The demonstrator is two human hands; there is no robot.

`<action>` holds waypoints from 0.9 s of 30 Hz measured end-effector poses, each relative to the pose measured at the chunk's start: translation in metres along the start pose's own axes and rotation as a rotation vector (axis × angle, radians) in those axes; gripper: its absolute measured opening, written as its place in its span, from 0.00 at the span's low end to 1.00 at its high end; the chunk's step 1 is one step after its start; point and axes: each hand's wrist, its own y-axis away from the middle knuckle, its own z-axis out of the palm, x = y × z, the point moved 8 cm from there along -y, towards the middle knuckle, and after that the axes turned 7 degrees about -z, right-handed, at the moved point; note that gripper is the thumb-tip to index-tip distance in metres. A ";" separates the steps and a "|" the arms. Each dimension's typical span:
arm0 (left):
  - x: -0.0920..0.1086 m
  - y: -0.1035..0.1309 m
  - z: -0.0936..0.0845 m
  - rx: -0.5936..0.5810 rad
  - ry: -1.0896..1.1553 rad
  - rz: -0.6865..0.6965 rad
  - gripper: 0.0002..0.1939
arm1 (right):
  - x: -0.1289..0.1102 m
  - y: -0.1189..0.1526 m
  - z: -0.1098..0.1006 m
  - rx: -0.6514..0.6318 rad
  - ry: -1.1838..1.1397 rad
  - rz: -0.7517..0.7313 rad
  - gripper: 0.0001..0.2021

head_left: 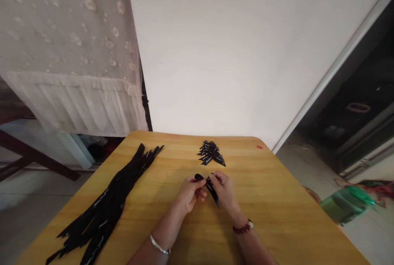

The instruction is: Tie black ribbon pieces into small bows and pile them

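A: Head view, only one. Where's the ribbon?
B: Black ribbon (213,193), held just above the tabletop (264,207), between both hands. Left hand (191,194): fingers pinching near the base of a rounded loop. Right hand (225,193): fingers pinching close to the middle, tail hanging below.
A: Knot or just a fold?
B: Can't tell, fingers cover the centre.
A: Tips for the step?
B: My judgement: hold the middle firmly with one pinch, shape with the other, don't let the band twist. Ease the loop out rather than yank; printed side outward would look tidier.
A: Materials, quick.
B: Ribbon's flat, narrow, slightly shiny, probably satin-like, so likely slippery. Tail ends in a point. Long strips (113,195) at left: same black, pale lettering, fanned, some ends cut slanted. Small pile (211,153) beyond the hands: short pointed pieces overlapping, pale script on them. Tabletop is smooth, yellow-brown, wood-grained, with rounded far corners.
A: Wrists?
B: Smooth silver bangle (160,245) left, dark red beaded bracelet (242,228) right.
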 end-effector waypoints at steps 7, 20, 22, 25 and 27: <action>-0.002 0.000 0.002 -0.008 0.021 -0.005 0.11 | 0.004 0.003 -0.005 0.081 0.058 0.007 0.14; 0.010 0.002 -0.004 0.069 -0.032 0.086 0.13 | 0.002 0.007 0.002 -0.002 -0.316 0.215 0.15; 0.013 0.003 -0.002 0.068 -0.074 0.128 0.12 | -0.006 0.006 0.008 -0.067 -0.354 0.165 0.11; 0.014 0.004 0.002 0.058 -0.152 0.154 0.12 | -0.007 0.003 0.013 -0.098 -0.378 0.132 0.10; 0.012 0.005 0.004 0.049 -0.203 0.141 0.12 | -0.003 0.002 0.011 -0.078 -0.368 0.143 0.09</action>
